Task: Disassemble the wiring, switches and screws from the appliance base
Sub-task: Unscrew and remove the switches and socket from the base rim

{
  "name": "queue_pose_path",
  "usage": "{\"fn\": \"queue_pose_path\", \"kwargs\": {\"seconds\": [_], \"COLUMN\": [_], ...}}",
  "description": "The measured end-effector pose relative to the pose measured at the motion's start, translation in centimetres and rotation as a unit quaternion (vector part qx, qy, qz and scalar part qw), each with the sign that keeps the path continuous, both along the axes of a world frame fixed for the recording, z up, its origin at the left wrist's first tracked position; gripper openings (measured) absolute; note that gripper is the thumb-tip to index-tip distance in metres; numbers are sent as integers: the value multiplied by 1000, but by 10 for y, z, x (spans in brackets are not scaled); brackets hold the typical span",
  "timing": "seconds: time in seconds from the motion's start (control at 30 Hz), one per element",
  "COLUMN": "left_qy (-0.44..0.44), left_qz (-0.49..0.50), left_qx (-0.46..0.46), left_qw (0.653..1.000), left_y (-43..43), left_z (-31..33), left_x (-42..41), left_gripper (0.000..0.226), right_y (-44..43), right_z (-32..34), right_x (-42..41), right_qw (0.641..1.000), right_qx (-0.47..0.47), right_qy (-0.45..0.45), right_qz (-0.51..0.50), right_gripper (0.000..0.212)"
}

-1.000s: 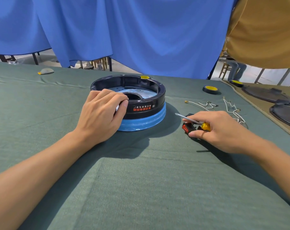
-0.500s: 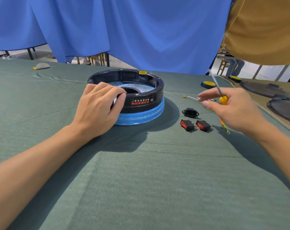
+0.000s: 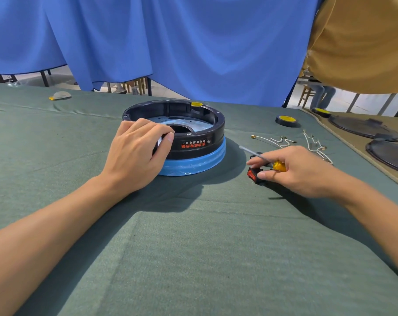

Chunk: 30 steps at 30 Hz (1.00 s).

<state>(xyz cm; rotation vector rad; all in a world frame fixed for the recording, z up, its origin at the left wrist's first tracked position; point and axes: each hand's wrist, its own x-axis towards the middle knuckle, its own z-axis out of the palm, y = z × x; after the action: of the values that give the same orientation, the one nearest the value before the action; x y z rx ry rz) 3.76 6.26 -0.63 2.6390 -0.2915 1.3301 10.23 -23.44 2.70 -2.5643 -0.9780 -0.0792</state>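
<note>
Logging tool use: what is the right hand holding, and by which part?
The right hand grips the screwdriver by its yellow handle; the shaft is free.

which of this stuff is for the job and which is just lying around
Job:
base
screwdriver
switch
wires

Lying about:
tape roll
black lids
small grey object

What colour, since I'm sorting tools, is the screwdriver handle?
Screwdriver handle: yellow, in the right hand; head view.
</note>
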Motion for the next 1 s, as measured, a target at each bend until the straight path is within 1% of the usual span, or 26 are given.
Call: {"fn": "queue_pose_path", "kwargs": {"seconds": [0.07, 0.1, 0.23, 0.3, 0.4, 0.47, 0.53, 0.6, 0.67, 0.7, 0.73, 0.77, 0.8, 0.9, 0.93, 1.0], "left_qy": [-1, 0, 5, 6, -6, -21, -25, 7, 69, 95, 114, 123, 129, 133, 137, 153], "left_qz": [2, 2, -2, -5, -14, -8, 33, 90, 87, 60, 29, 4, -14, -46, -59, -99], "left_qx": [-1, -1, -3, -4, -3, -51, -147, -253, -378, -442, -495, -528, -546, -577, -585, -605], "left_qw": [1000, 1000, 1000, 1000, 1000, 998, 988, 963, 919, 890, 861, 840, 828, 804, 797, 775], "left_y": [0, 0, 0, 1, 1, 2, 5, 10, 15, 16, 17, 19, 23, 33, 37, 44], "left_z": [0, 0, -1, -1, -1, -1, 0, 1, 0, 0, 1, 3, 5, 11, 12, 13], "left_x": [0, 0, 1, 0, 0, 2, 6, 10, 12, 13, 14, 16, 17, 17, 17, 15], "left_gripper": [28, 28, 28, 29, 29, 30, 30, 39, 49, 44, 33, 27, 26, 35, 37, 31], "right_y": [0, 0, 3, 3, -2, -4, -5, -3, 1, 4, 7, 11, 15, 27, 32, 41], "right_z": [2, 2, -2, -5, -4, -3, -2, 1, 5, 7, 10, 13, 17, 27, 30, 36], "right_x": [2, 2, 1, 1, 1, 0, 0, -1, -2, -3, -4, -5, -6, -11, -12, -15], "right_qw": [1000, 1000, 995, 997, 999, 999, 996, 993, 987, 985, 984, 983, 983, 977, 975, 971], "right_qx": [6, 6, 40, 25, 13, 42, 78, 111, 149, 162, 169, 172, 175, 208, 218, 231], "right_qy": [-10, -27, -90, -77, -31, -21, -33, -37, -31, -25, -20, -17, -11, 25, 37, 56], "right_qz": [-3, -3, -1, 13, 30, 21, -1, -30, -52, -57, -59, -58, -53, -39, -35, -27], "right_gripper": [36, 35, 17, 15, 13, 10, 10, 12, 13, 13, 15, 18, 23, 48, 51, 52]}}
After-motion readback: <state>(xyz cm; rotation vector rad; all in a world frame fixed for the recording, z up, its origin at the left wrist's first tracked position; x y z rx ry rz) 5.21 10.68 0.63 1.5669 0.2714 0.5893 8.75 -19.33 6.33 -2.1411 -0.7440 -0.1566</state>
